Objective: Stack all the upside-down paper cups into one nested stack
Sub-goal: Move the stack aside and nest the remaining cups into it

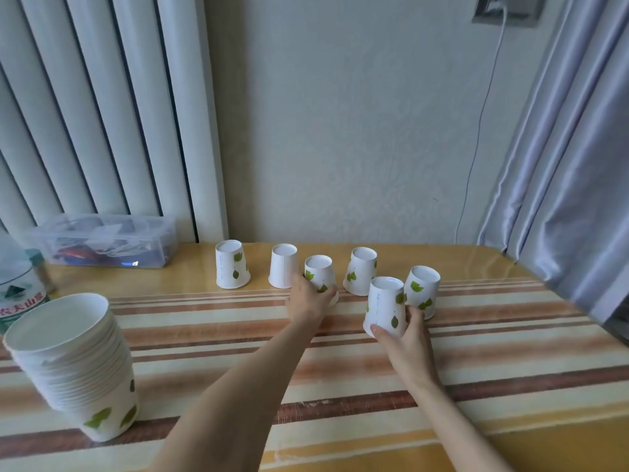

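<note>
Several white paper cups with green leaf prints stand upside down on the striped table (pixel 476 352). My left hand (pixel 308 301) grips the middle cup (pixel 319 272) near its rim. My right hand (pixel 403 335) holds a nearer cup (pixel 386 303), which is tilted slightly and looks lifted a little off the table. Another cup (pixel 423 289) stands just behind and right of it, touching or nearly so. Three free cups stand in the back row: one at the left (pixel 231 264), a plain-sided one (pixel 282 270), and one right of centre (pixel 360 274).
A tall stack of upright nested cups (pixel 73 362) leans at the near left. Behind it stands a water bottle (pixel 18 287) and a clear plastic box (pixel 105 241) by the radiator. A curtain (pixel 571 165) hangs at the right, over the table's corner.
</note>
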`<action>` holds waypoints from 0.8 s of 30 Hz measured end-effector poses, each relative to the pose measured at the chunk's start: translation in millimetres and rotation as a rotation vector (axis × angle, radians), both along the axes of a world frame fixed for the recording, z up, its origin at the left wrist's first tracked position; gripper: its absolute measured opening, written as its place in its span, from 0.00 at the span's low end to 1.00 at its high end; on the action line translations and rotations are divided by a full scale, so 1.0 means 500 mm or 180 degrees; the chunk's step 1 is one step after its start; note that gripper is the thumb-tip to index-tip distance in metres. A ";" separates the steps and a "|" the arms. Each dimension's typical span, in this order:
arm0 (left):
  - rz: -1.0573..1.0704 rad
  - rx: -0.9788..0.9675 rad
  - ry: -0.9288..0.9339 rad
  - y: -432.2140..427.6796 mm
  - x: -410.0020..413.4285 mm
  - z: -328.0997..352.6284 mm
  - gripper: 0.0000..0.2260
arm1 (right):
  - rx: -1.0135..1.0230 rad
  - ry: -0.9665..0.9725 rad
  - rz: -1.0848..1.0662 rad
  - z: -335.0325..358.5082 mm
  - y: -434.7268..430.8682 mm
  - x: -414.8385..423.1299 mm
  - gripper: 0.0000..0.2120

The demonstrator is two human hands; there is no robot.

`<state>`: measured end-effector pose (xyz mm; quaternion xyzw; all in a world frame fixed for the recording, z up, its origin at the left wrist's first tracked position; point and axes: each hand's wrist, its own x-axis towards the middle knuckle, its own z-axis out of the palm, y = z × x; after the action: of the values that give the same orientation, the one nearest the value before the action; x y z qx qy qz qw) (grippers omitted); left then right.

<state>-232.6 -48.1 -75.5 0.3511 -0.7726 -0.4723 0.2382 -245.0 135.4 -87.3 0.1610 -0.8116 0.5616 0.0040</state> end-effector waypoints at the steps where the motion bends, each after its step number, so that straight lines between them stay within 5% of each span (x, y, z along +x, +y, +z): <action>1: -0.0094 0.0117 0.0198 0.007 0.023 0.006 0.24 | -0.0077 0.0091 0.0069 0.009 0.002 0.010 0.29; 7: -0.0461 0.0259 0.0861 0.065 0.278 0.083 0.28 | -0.0629 -0.0256 0.0628 0.051 -0.015 0.100 0.32; 11: -0.0372 -0.0275 0.1079 0.078 0.476 0.118 0.24 | -0.1011 -0.0546 0.0876 0.071 -0.050 0.181 0.22; 18: 0.0571 -0.1236 0.0873 -0.012 0.671 0.257 0.27 | -0.1301 -0.0492 0.1512 0.137 -0.144 0.322 0.22; 24: 0.0725 -0.1891 0.0374 -0.105 0.693 0.378 0.23 | -0.1317 -0.0503 0.1656 0.157 -0.178 0.349 0.25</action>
<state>113.9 -100.3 113.7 0.3225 -0.8173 -0.2158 0.4258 -70.3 46.4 -8.6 0.3144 -0.6100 0.7073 -0.1697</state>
